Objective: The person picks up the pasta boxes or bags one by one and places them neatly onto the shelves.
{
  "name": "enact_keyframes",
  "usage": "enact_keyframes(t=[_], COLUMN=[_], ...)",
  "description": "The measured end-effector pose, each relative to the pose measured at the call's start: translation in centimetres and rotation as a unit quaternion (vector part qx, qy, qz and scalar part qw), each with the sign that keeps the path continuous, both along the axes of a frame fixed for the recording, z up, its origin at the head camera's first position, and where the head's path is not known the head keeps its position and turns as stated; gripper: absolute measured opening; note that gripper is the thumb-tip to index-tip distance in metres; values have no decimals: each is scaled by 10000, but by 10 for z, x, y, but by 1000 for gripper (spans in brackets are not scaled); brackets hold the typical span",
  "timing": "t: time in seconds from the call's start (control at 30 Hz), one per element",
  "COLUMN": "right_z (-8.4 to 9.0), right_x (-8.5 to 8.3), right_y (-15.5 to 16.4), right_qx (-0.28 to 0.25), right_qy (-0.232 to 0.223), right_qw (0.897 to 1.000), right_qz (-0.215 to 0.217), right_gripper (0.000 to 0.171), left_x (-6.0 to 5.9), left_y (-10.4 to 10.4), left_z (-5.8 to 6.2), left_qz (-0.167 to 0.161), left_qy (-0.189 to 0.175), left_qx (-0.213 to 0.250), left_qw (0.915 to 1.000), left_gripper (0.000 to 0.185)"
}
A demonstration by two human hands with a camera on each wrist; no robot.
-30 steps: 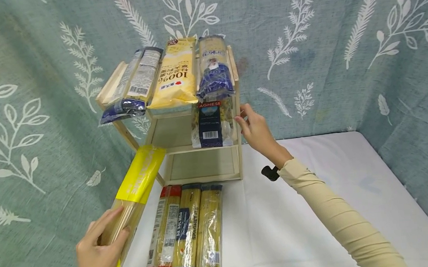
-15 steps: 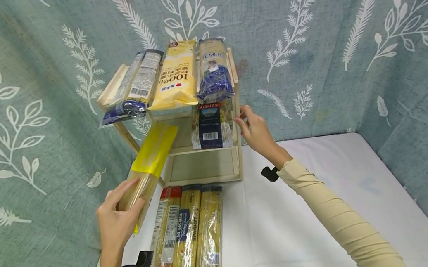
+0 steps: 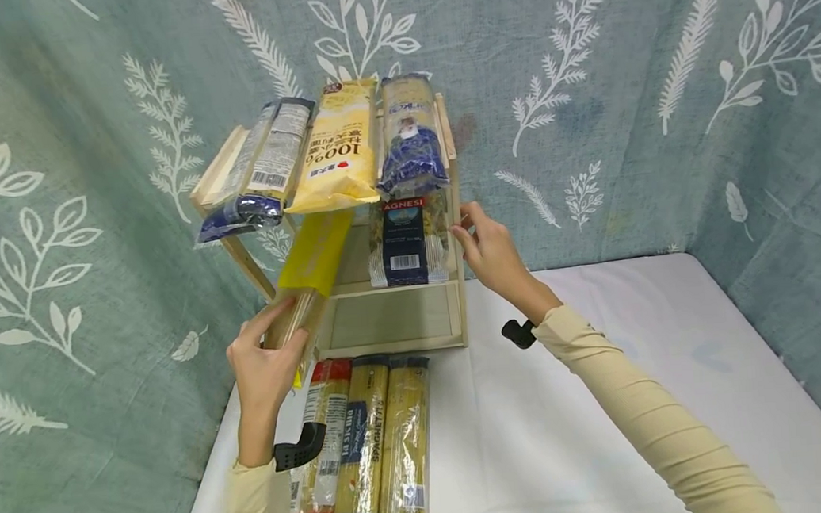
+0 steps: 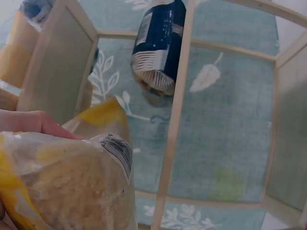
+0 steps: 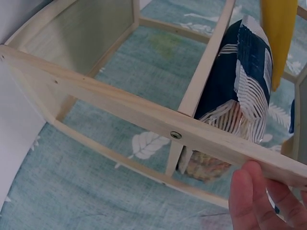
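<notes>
My left hand grips a yellow-and-clear pack of long pasta, tilted with its yellow end inside the middle level of the wooden rack. In the left wrist view the pack's near end shows pale strands and a barcode. To the right on that level lies an Agnesi pasta bag, dark blue with a striped end. My right hand holds the rack's right upright; in the right wrist view its fingertips are at the edge of the wood.
Several pasta packs, including a yellow one and a blue one, lie on the rack's top. In front, a red-ended pack and two blue-ended spaghetti packs lie on the white table. A patterned curtain hangs behind.
My left hand has carried the yellow pack forward and right, from beside the table packs into the middle level of the rack. The right hand stays on the upright.
</notes>
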State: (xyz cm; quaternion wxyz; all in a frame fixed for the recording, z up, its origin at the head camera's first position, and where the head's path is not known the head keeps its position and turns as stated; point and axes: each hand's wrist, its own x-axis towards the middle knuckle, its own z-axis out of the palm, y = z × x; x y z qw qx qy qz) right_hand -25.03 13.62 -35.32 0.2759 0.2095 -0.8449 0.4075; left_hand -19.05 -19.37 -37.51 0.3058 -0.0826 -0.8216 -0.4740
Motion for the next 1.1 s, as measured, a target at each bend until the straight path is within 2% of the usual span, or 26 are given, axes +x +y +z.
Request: enact_keyframes(t=[0.23, 0.37, 0.57, 0.7, 0.83, 1.1], right_z=[-1, -1, 0, -1, -3, -4], right_x=[-1, -1, -1, -2, -3, -3], right_y=[2, 1, 1, 2, 2, 1], right_qx=[-14, -10, -30, -52, -13, -16], right_qy=[-32, -106, -120, -78, -62, -58], right_qw=[10000, 9999, 9999, 10000, 10000, 10000], right_qz=[-9, -24, 38, 24, 51, 58], right_gripper=[26, 26, 26, 25, 24, 23], left_x=[-30, -41, -58, -72, -79, -85], left_y=[20, 27, 35, 42, 45, 47], left_z=[-3, 0, 5, 5, 4, 3], left_qz=[-5, 166, 421, 526, 607, 636], left_qy=[-105, -228, 235, 197, -63, -329], left_qx=[17, -139, -228, -244, -269, -424], left_qw=[9999, 9995, 9986, 9981, 9978, 9965], left_gripper=[36, 35, 31, 30, 30, 27])
